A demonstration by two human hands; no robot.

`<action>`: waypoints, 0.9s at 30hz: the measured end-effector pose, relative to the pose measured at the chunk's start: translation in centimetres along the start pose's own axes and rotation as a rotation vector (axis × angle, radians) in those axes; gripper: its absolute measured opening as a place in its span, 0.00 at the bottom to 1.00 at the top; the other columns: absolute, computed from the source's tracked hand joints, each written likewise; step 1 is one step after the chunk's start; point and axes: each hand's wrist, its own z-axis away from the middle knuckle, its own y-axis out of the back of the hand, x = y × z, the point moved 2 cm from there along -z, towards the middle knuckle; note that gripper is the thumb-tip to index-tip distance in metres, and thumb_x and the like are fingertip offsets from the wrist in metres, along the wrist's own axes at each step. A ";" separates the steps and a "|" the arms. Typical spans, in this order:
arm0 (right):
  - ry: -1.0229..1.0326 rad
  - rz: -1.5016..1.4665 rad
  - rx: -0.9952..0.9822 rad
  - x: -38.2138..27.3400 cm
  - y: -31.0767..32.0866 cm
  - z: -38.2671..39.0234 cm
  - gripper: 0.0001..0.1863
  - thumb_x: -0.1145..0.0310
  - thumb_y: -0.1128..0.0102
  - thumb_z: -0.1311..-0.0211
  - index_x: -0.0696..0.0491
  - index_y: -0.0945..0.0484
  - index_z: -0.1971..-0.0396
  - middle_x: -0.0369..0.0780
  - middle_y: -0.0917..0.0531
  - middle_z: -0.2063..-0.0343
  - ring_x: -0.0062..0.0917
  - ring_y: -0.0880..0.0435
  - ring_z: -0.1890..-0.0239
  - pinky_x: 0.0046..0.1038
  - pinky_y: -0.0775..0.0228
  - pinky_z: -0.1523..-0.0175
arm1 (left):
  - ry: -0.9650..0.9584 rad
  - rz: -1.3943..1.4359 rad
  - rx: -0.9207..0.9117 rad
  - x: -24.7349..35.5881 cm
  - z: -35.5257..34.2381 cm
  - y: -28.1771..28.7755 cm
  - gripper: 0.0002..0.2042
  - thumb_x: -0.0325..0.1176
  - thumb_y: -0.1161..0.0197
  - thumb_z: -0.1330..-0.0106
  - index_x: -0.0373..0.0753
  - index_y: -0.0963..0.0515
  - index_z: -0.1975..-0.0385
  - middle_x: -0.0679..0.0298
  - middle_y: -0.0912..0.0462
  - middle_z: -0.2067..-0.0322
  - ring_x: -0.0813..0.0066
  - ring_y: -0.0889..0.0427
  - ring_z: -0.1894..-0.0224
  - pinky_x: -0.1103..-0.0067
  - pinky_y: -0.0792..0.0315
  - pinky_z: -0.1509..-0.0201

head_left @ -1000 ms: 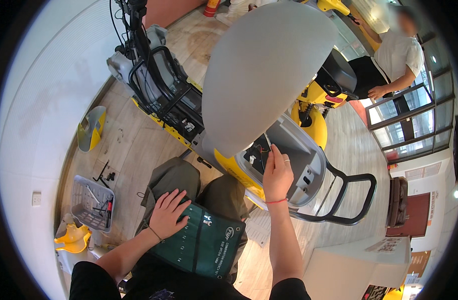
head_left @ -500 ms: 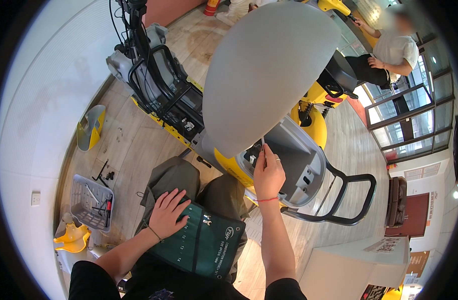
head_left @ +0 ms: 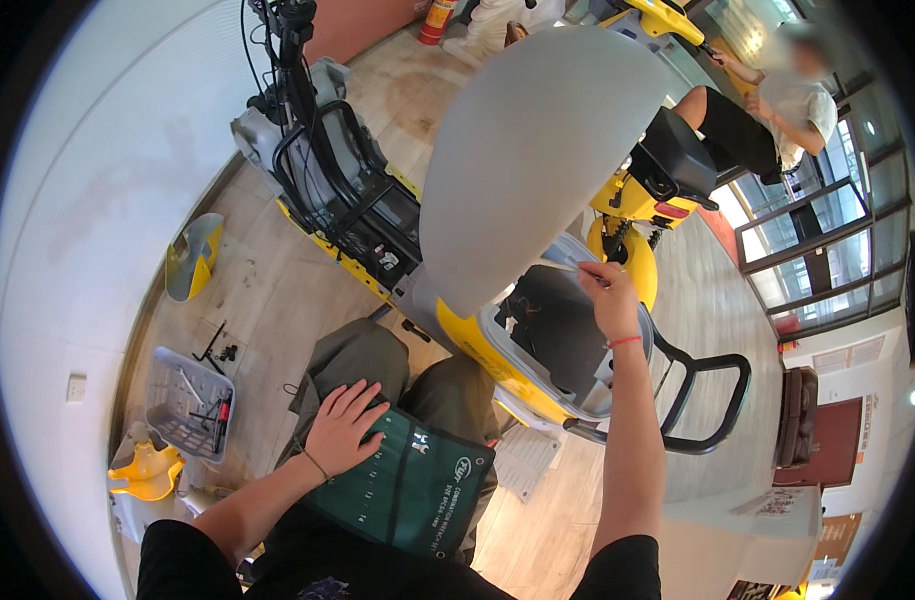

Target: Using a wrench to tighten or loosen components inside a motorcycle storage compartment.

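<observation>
My left hand (head_left: 343, 432) lies flat with fingers spread on a dark green wrench roll (head_left: 417, 490) across my lap. A wrench end (head_left: 419, 441) shows in one pocket of the roll. Raised above the under-seat bucket (head_left: 552, 325) of a yellow scooter, my right hand (head_left: 612, 300) pinches a slim metal wrench (head_left: 561, 265) that points left; its far end is hard to make out. The scooter's grey seat (head_left: 542, 170) is tipped up beside that hand. Dark parts inside the bucket show only in part.
On the left stand a grey basket of tools (head_left: 190, 390) and a yellow-grey panel (head_left: 192, 258), with loose bolts (head_left: 227, 353) nearby. Exposed scooter frame (head_left: 347, 190) lies ahead. A black rear rack (head_left: 712, 400) juts right. Another person (head_left: 787, 110) sits at the far right.
My right hand has lifted out of the bucket and moved right and slightly up, the wrench still in its fingers. My left hand stays on the roll. The view has shifted slightly.
</observation>
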 end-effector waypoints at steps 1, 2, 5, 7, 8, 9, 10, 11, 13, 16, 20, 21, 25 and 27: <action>0.098 0.042 0.110 -1.7 0.6 0.4 0.10 0.71 0.33 0.39 0.57 0.14 0.59 0.43 0.15 0.68 0.28 0.17 0.67 0.25 0.27 0.59 | 0.000 0.000 0.007 0.1 0.0 0.0 0.23 0.43 0.36 0.39 0.46 0.22 0.44 0.60 0.31 0.34 0.60 0.38 0.29 0.61 0.46 0.26; 0.197 0.080 0.214 -3.1 0.9 0.9 0.09 0.71 0.35 0.38 0.57 0.15 0.59 0.44 0.16 0.69 0.30 0.17 0.67 0.26 0.26 0.60 | 0.007 -0.002 0.009 0.1 0.0 0.1 0.23 0.43 0.36 0.39 0.46 0.22 0.44 0.60 0.31 0.34 0.60 0.38 0.29 0.61 0.46 0.26; 0.232 0.258 0.281 -6.3 0.7 3.7 0.07 0.71 0.37 0.36 0.56 0.15 0.61 0.44 0.19 0.71 0.36 0.18 0.69 0.31 0.25 0.63 | 0.021 -0.019 -0.007 0.0 0.2 0.3 0.23 0.43 0.36 0.40 0.45 0.22 0.44 0.60 0.31 0.33 0.60 0.38 0.29 0.60 0.46 0.26; 0.264 0.389 0.318 -6.6 -0.2 5.5 0.07 0.70 0.37 0.36 0.55 0.15 0.62 0.44 0.19 0.72 0.36 0.19 0.70 0.33 0.25 0.64 | 0.011 -0.010 0.010 0.1 0.0 0.3 0.23 0.43 0.35 0.40 0.45 0.22 0.44 0.60 0.31 0.34 0.60 0.39 0.29 0.60 0.46 0.26; 0.296 0.512 0.349 -6.6 -0.8 6.3 0.07 0.69 0.38 0.35 0.54 0.15 0.63 0.43 0.20 0.73 0.37 0.20 0.70 0.36 0.26 0.65 | 0.011 -0.009 0.011 0.1 0.0 0.3 0.23 0.43 0.35 0.40 0.45 0.22 0.44 0.60 0.31 0.34 0.60 0.39 0.29 0.60 0.46 0.26; 0.331 0.487 0.373 -6.8 -1.4 6.8 0.05 0.70 0.36 0.38 0.52 0.14 0.64 0.41 0.20 0.73 0.36 0.20 0.70 0.36 0.25 0.66 | 0.007 -0.008 0.013 0.1 0.0 0.3 0.23 0.43 0.35 0.40 0.45 0.22 0.44 0.60 0.31 0.34 0.60 0.39 0.29 0.60 0.46 0.26; 0.330 0.489 0.374 -6.6 -1.7 7.1 0.05 0.70 0.36 0.38 0.52 0.14 0.64 0.41 0.20 0.73 0.36 0.20 0.70 0.36 0.25 0.66 | 0.001 -0.005 0.014 0.1 0.0 0.3 0.23 0.43 0.35 0.40 0.45 0.22 0.44 0.60 0.31 0.34 0.60 0.39 0.29 0.60 0.46 0.26; 0.373 0.503 0.377 -6.4 -2.1 7.4 0.05 0.71 0.35 0.39 0.53 0.14 0.64 0.40 0.20 0.74 0.35 0.20 0.70 0.35 0.25 0.66 | 0.000 -0.004 0.014 0.0 0.0 0.3 0.23 0.43 0.35 0.40 0.45 0.22 0.44 0.60 0.31 0.34 0.60 0.39 0.29 0.60 0.46 0.26; 0.426 0.534 0.388 -6.6 -2.6 7.7 0.06 0.73 0.33 0.41 0.53 0.14 0.64 0.38 0.20 0.74 0.33 0.20 0.70 0.33 0.26 0.66 | -0.002 -0.006 0.014 0.0 0.0 0.3 0.23 0.43 0.35 0.40 0.45 0.22 0.44 0.60 0.31 0.34 0.60 0.39 0.29 0.60 0.46 0.26; 0.433 0.531 0.459 -6.6 -3.2 7.5 0.06 0.72 0.33 0.40 0.53 0.14 0.63 0.38 0.21 0.72 0.32 0.20 0.68 0.33 0.25 0.65 | 0.007 -0.002 0.003 0.0 0.0 0.3 0.23 0.43 0.35 0.40 0.45 0.23 0.44 0.60 0.31 0.34 0.60 0.39 0.29 0.60 0.46 0.26; 0.342 0.471 0.442 -6.0 -4.1 7.6 0.07 0.72 0.35 0.38 0.52 0.14 0.61 0.39 0.19 0.68 0.33 0.19 0.65 0.33 0.25 0.61 | 0.005 -0.002 0.009 0.1 0.1 0.3 0.24 0.43 0.35 0.40 0.45 0.23 0.43 0.60 0.32 0.34 0.60 0.39 0.29 0.60 0.46 0.26; 0.322 0.465 0.452 -5.8 -4.3 7.6 0.07 0.72 0.35 0.38 0.52 0.14 0.60 0.39 0.19 0.68 0.33 0.19 0.64 0.33 0.25 0.60 | 0.004 -0.002 0.006 0.1 0.0 0.3 0.24 0.43 0.35 0.40 0.45 0.23 0.43 0.60 0.32 0.33 0.60 0.39 0.29 0.60 0.46 0.26; 0.276 0.426 0.489 -5.2 -5.0 7.8 0.08 0.72 0.36 0.37 0.52 0.13 0.59 0.39 0.19 0.68 0.34 0.19 0.65 0.32 0.26 0.60 | 0.008 -0.007 -0.006 0.1 0.0 0.3 0.24 0.43 0.35 0.40 0.46 0.23 0.43 0.61 0.32 0.33 0.60 0.39 0.29 0.61 0.47 0.26; 0.272 0.416 0.490 -5.2 -5.4 7.7 0.09 0.73 0.36 0.37 0.52 0.13 0.59 0.39 0.19 0.68 0.33 0.20 0.65 0.32 0.26 0.60 | 0.007 -0.007 -0.011 0.1 0.1 0.3 0.23 0.43 0.35 0.40 0.46 0.23 0.43 0.61 0.32 0.33 0.60 0.40 0.28 0.61 0.47 0.26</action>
